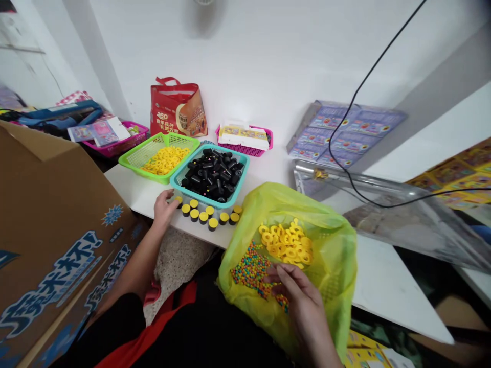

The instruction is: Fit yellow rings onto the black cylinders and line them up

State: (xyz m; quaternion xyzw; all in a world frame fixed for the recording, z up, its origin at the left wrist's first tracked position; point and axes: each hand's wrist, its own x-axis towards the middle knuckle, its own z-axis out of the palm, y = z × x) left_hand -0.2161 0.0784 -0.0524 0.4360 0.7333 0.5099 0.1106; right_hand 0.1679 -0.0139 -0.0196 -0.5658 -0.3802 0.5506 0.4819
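Nearest to my head view, I am positioning the right hand point(303, 299) inside the opening of the yellow-green bag point(339, 230), directly above the multicoloured beads point(249, 268). Its thumb and index finger are bending toward each other with little gap between the tips; the other fingers are curling beneath. The fingertips are covering part of the bead pile, so I cannot tell whether they are grasping any beads. Yellow rings point(287, 243) are lying beyond the beads in the same bag.

At the left, a cardboard box point(57, 220) is standing beside the left forearm. Farther out, I am holding the left hand point(164, 208) at the edge of the white table point(379, 278). Its fingers are bending partly, the tips touching the leftmost of the yellow-topped black cups point(203, 218); I cannot tell whether they are gripping it. The remaining cups are standing clustered to its right.

Behind these, a teal basket point(244, 171) is containing black parts point(217, 174). A green basket point(143, 175), adjacent, is containing yellow pieces point(166, 160).
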